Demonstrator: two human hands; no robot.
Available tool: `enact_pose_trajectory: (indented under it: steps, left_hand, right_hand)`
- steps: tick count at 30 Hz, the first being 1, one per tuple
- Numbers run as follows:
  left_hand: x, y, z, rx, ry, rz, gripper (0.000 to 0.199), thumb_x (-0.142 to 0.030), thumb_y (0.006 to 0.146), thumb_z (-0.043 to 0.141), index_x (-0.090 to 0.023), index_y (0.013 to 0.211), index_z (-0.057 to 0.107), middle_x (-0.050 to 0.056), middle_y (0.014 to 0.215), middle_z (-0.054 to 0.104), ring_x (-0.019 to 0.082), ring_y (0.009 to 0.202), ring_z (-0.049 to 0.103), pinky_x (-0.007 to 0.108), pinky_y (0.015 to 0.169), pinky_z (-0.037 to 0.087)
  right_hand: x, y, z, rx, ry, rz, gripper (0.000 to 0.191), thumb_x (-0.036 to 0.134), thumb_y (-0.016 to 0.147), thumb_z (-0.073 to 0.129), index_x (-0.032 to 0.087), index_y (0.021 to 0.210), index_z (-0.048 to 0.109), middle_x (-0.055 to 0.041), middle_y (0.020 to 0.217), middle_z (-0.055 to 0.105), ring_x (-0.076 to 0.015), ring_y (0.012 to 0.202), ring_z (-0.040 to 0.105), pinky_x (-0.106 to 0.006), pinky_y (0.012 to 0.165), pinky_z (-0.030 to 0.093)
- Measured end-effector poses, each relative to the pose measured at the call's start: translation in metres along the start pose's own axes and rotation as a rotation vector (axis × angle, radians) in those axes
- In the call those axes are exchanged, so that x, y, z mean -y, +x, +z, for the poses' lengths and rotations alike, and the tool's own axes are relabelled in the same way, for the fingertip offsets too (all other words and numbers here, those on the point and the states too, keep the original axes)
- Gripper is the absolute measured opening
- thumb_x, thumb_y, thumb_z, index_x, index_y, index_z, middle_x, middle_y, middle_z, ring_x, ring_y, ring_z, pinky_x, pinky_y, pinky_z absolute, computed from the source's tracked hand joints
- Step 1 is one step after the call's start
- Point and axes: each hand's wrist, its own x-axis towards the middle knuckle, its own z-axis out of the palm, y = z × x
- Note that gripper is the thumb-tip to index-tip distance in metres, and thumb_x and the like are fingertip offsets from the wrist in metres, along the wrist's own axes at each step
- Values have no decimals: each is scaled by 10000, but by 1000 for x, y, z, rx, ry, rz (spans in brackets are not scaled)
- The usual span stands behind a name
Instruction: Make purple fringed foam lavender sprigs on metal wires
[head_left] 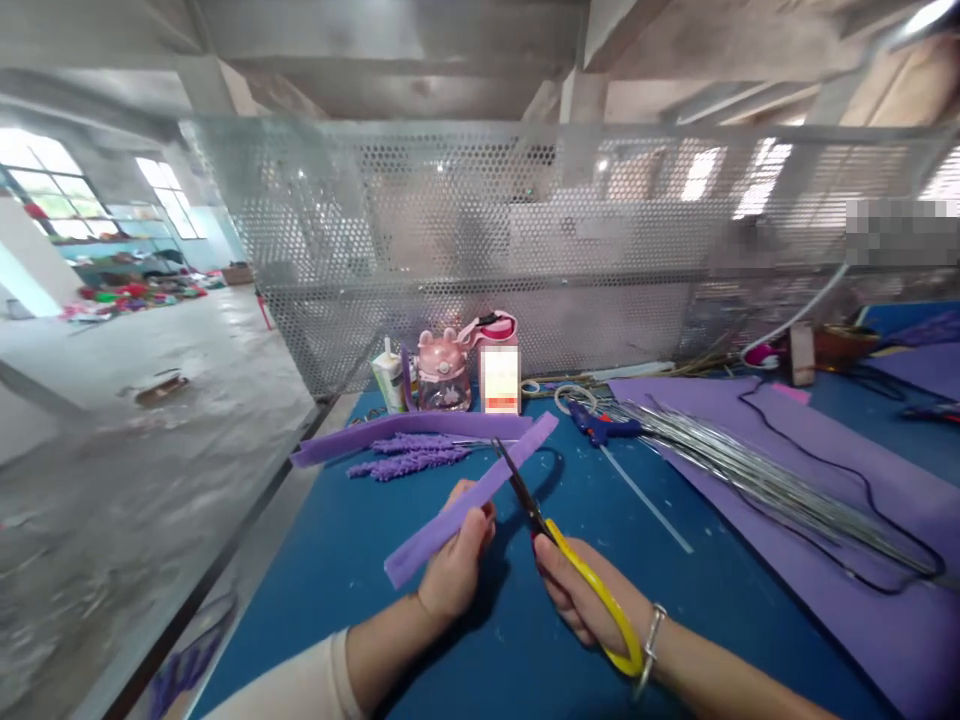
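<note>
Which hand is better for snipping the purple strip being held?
Probably the right hand: it holds the yellow-handled scissors, with the blades close to the purple strip. The left hand is holding that strip.

You can read no text: the markings on the far carton (390,383) are too small to make out, and the tall bottle (499,362) right of it is pixelated.
</note>
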Motion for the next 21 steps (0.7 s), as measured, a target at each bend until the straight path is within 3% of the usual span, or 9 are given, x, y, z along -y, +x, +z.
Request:
enact_pose_trajectory:
  steps: [4, 8, 16, 21]
  left_hand:
    - [-14, 8, 2, 10, -21, -42, 345, -479, 899, 361, -176, 775, 469, -27, 641, 422, 97, 553, 379, 220, 499, 314]
    - [-19, 10, -1, -66, 41, -74, 334, -456, 906, 356, -174, 799, 501, 3, 679, 468, 126, 597, 431, 242, 517, 365]
    - [-51, 8, 11, -24, 41, 7, 319, -395, 925, 359, -178, 706, 440, -34, 600, 426, 82, 530, 389, 205, 504, 337]
    - [-52, 23, 24, -63, 128, 31, 293, -411, 909, 392, -190, 721, 436, -34, 604, 463, 89, 544, 444, 202, 521, 364]
  right_hand:
    - [5, 3, 7, 38, 14, -17, 597, 809, 659, 407, 221, 618, 309, 118, 423, 253, -33, 338, 182, -175, 319, 154]
    - [5, 15, 14, 99, -22, -108, 563, 770, 714, 405, 221, 621, 322, 110, 426, 249, -43, 355, 193, -191, 340, 173]
    - [-10, 2, 10, 74, -65, -291, 485, 685, 781, 436, 202, 736, 406, 79, 495, 328, -59, 404, 238, -204, 371, 223]
    - [-4, 8, 9, 28, 42, -364, 476, 681, 792, 418, 209, 767, 368, 86, 548, 276, -53, 419, 199, -190, 359, 189]
